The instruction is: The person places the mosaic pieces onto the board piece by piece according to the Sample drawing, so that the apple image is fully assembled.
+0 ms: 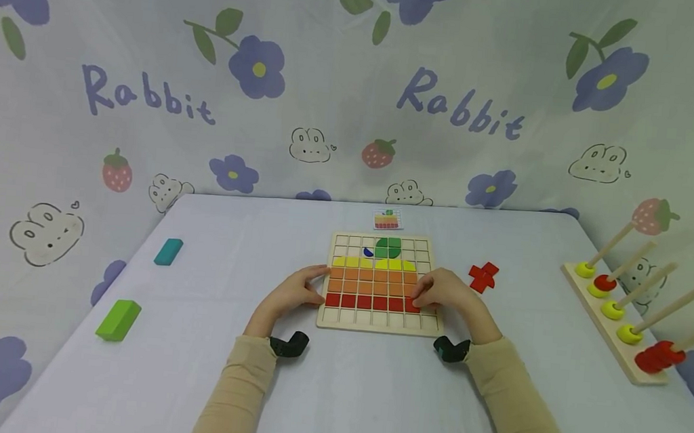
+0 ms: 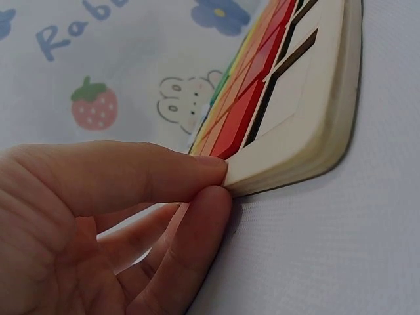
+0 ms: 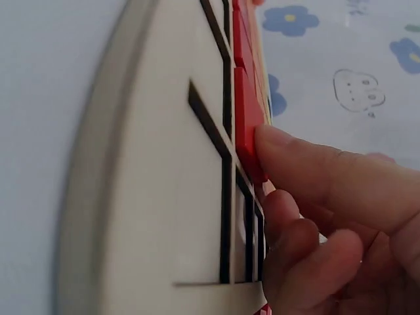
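Note:
A pale wooden grid board (image 1: pixel 378 321) lies flat on the white table in front of me. Coloured tiles fill part of it: a row of red tiles (image 1: pixel 364 302), orange tiles (image 1: pixel 366 280) above, then yellow tiles (image 1: pixel 374 264), with green pieces (image 1: pixel 388 248) and a small blue piece (image 1: pixel 368 252) near the top. My left hand (image 1: pixel 289 293) holds the board's left edge, thumb tip beside the red row. At that row's right end, my right hand (image 1: pixel 448 292) pinches a red square tile (image 3: pixel 247 125), which sits at its grid cell. Its curled fingers hang over bare cells.
Loose red tiles (image 1: pixel 482 277) lie right of the board, and a small picture card (image 1: pixel 388 220) behind it. A wooden peg stand (image 1: pixel 602 311) with yellow and red beads runs along the right. A teal block (image 1: pixel 169 251) and a green block (image 1: pixel 119 320) are at left.

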`<state>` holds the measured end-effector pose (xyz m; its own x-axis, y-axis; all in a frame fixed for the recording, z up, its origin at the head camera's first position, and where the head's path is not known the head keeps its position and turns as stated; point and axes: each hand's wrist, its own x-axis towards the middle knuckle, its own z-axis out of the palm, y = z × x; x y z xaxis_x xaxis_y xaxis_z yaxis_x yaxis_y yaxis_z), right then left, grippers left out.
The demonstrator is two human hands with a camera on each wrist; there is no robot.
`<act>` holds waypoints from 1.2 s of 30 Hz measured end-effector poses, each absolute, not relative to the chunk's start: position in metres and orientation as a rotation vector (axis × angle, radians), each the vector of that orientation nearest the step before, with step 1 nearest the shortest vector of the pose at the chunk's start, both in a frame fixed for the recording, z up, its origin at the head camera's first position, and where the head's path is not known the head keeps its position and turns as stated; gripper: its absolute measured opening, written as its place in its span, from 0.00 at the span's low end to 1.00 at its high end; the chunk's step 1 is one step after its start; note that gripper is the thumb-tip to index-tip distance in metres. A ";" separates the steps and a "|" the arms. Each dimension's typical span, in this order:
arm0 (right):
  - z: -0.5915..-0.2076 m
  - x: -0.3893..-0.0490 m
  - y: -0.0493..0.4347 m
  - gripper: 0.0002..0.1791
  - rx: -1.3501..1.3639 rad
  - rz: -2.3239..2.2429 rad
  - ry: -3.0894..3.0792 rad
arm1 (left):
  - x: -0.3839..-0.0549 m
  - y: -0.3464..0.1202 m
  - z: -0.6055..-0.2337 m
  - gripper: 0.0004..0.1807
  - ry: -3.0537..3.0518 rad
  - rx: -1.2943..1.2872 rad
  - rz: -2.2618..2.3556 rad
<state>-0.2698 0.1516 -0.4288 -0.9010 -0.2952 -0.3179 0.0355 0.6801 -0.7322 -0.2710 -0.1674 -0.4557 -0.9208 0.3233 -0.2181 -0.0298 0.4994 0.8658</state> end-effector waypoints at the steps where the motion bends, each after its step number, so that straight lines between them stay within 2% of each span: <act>1: -0.429 -0.270 0.151 0.04 -0.204 -1.083 2.488 | -0.271 -0.167 -0.456 0.37 2.389 0.243 1.400; 6: -0.428 -0.273 0.161 0.09 -0.215 -1.106 2.484 | -0.270 -0.167 -0.455 0.38 2.390 0.230 1.395; 13: -0.424 -0.278 0.219 0.14 0.019 -1.226 2.555 | -0.271 -0.166 -0.454 0.37 2.421 0.222 1.348; 16: -0.426 -0.278 0.231 0.16 0.039 -1.198 2.574 | -0.270 -0.167 -0.453 0.37 2.423 0.225 1.345; 25: -0.433 -0.283 0.208 0.24 -0.044 -1.023 2.715 | -0.272 -0.168 -0.456 0.37 2.417 0.240 1.360; 27: -0.435 -0.283 0.204 0.23 -0.022 -0.996 2.726 | -0.272 -0.169 -0.456 0.37 2.415 0.245 1.370; 32: -0.439 -0.284 0.201 0.12 -0.004 -1.016 2.725 | -0.272 -0.168 -0.456 0.38 2.407 0.252 1.378; 36: -0.439 -0.283 0.201 0.15 0.025 -1.060 2.694 | -0.272 -0.168 -0.456 0.37 2.401 0.246 1.379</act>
<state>-0.2834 0.2008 -0.4394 -0.9695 -0.0736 -0.2336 0.1054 0.7357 -0.6690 -0.2719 -0.1679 -0.4561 -0.9200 0.3238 -0.2208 -0.0276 0.5085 0.8606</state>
